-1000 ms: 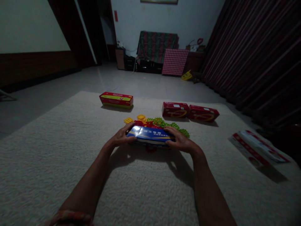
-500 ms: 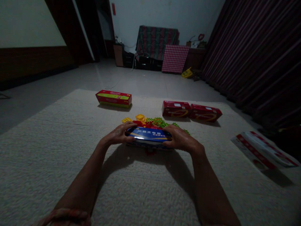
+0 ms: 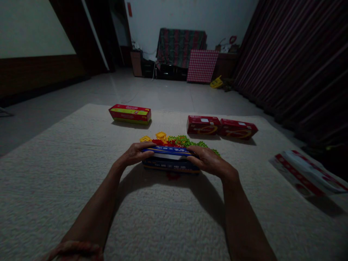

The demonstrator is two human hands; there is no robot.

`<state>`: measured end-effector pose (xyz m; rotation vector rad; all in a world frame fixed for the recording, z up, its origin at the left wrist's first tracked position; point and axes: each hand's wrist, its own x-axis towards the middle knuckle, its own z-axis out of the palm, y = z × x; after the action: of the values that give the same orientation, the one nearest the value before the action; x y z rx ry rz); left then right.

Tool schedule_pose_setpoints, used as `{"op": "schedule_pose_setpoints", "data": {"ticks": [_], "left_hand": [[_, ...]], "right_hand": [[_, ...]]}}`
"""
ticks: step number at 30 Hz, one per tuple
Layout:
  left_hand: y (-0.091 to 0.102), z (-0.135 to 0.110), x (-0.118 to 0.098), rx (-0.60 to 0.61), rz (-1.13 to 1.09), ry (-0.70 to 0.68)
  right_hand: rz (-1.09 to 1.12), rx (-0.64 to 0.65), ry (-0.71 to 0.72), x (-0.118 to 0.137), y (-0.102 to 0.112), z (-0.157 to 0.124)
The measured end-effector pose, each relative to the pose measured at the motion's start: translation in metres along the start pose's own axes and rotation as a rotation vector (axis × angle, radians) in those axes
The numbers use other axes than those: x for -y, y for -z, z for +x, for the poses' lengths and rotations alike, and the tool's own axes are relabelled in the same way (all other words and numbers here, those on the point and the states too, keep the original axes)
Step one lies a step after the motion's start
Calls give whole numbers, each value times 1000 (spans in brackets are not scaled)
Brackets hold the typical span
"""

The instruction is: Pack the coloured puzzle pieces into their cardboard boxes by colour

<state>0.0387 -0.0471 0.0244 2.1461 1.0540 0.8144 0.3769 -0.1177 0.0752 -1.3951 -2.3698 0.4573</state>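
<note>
A blue cardboard box (image 3: 171, 166) with white and orange markings sits on the pale quilted mat. Its lid flap (image 3: 170, 149) is tilted up, and a white strip of its inner side shows along the gap. My left hand (image 3: 137, 154) grips the left end of the flap, fingers on top and thumb at the near edge. At the other end, my right hand (image 3: 208, 158) pinches the flap the same way. Just behind the box lie yellow plastic pieces (image 3: 161, 136), red ones (image 3: 158, 142) and green ones (image 3: 182, 140), partly hidden by it. The box's inside is hidden.
A red and yellow-green box (image 3: 130, 114) lies at the back left of the mat (image 3: 67, 163). Two dark red boxes (image 3: 203, 125) stand end to end at the back right. A white and red package (image 3: 307, 174) rests on the right.
The flap has tilted up and away from me, so the box's front face and the white strip show more. Both hands have turned with it, keeping their hold.
</note>
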Motion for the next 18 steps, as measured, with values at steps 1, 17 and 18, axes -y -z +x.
{"op": "schedule_pose_setpoints", "data": {"ticks": [1, 17, 18], "left_hand": [[-1, 0, 0, -23, -14, 19], [-7, 0, 9, -120, -134, 54], [-7, 0, 9, -117, -129, 46]], "right_hand": [[13, 1, -2, 1, 1, 1], [237, -124, 7, -7, 0, 12], [263, -139, 19, -7, 0, 12]]}}
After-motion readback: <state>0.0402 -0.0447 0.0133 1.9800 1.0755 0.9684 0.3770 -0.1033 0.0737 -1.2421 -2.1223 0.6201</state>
